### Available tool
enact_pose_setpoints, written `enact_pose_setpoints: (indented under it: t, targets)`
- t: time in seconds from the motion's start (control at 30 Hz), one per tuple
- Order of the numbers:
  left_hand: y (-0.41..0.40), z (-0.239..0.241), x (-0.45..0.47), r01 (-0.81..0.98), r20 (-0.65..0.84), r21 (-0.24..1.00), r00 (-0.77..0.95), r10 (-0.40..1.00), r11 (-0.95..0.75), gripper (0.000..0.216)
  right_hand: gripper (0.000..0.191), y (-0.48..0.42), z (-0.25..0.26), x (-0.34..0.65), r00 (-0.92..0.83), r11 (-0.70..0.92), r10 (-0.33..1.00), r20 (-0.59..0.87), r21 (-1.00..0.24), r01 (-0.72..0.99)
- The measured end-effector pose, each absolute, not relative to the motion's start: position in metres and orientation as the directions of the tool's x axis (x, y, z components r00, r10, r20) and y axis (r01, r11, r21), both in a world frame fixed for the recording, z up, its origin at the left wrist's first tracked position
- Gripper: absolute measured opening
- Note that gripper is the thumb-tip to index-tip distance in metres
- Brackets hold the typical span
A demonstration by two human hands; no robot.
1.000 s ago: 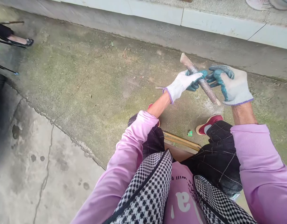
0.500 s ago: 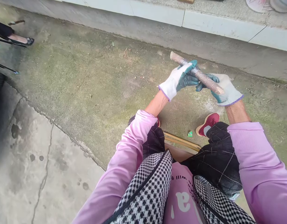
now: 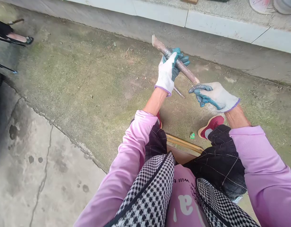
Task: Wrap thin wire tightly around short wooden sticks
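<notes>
My left hand (image 3: pixel 170 67), in a white glove with a teal coated palm, is closed around a wooden stick (image 3: pixel 189 75). Silvery wire (image 3: pixel 168 52) is wound around the stick near its far end. The stick slants from upper left down to the right. My right hand (image 3: pixel 212 94), gloved alike, is pinched just below the stick's near end, with a faint thin strand of wire at its fingertips. A thinner rod (image 3: pixel 179 92) shows beneath my left wrist; whether it is held or lies on the ground I cannot tell.
A pale tiled ledge (image 3: pixel 159 12) runs along the top, with round tubs (image 3: pixel 286 5) at its right. Between my red shoes (image 3: pixel 211 124) lies a green scrap (image 3: pixel 192 136). Another person's foot (image 3: pixel 29 40) is at far left. The concrete ground (image 3: pixel 44 176) is cracked.
My left hand has moved up and left with the stick. My right hand has come off the stick's near end and moved slightly down and left. The thinner rod now shows.
</notes>
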State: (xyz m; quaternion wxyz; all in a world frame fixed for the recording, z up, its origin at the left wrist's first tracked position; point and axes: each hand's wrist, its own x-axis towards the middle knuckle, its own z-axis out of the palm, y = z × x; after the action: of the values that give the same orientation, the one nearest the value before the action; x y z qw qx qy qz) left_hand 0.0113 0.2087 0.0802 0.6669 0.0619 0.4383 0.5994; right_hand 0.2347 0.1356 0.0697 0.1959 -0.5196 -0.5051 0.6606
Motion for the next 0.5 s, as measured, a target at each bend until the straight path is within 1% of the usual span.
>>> enact_pose_setpoints:
  t: [0.07,0.2,0.3,0.33,0.37,0.4,0.43,0.5]
  targets:
    - [0.207,0.081,0.016,-0.728,-0.500,0.632,-0.122,0.857,0.265,0.031,0.031,0.134,0.071,0.231,-0.390,-0.415,0.771,-0.503,-0.862,0.293]
    - [0.206,0.076,0.018,-0.562,-0.541,0.728,-0.120,0.833,0.392,0.022,0.020,0.133,0.064,0.217,-0.363,-0.407,0.759,-0.541,-0.828,0.385]
    - [0.207,0.066,0.017,-0.498,-0.500,0.782,-0.146,0.853,0.374,0.037,0.014,0.131,0.059,0.203,-0.307,-0.378,0.754,-0.581,-0.766,0.520]
    - [0.207,0.062,0.017,-0.495,-0.483,0.792,-0.150,0.863,0.357,0.038,0.012,0.130,0.059,0.200,-0.298,-0.373,0.750,-0.590,-0.749,0.547]
    - [0.207,0.059,0.018,-0.498,-0.470,0.795,-0.144,0.871,0.346,0.034,0.011,0.129,0.060,0.198,-0.301,-0.374,0.745,-0.596,-0.746,0.551]
    - [0.207,0.055,0.019,-0.507,-0.461,0.792,-0.131,0.878,0.340,0.026,0.010,0.128,0.062,0.197,-0.317,-0.383,0.739,-0.594,-0.758,0.528]
    - [0.206,0.052,0.020,-0.517,-0.448,0.788,-0.111,0.887,0.334,0.023,0.010,0.127,0.065,0.198,-0.337,-0.396,0.738,-0.585,-0.779,0.487]
    - [0.203,0.049,0.024,-0.519,-0.416,0.789,-0.058,0.908,0.329,0.040,0.015,0.128,0.069,0.206,-0.358,-0.418,0.752,-0.553,-0.821,0.390]
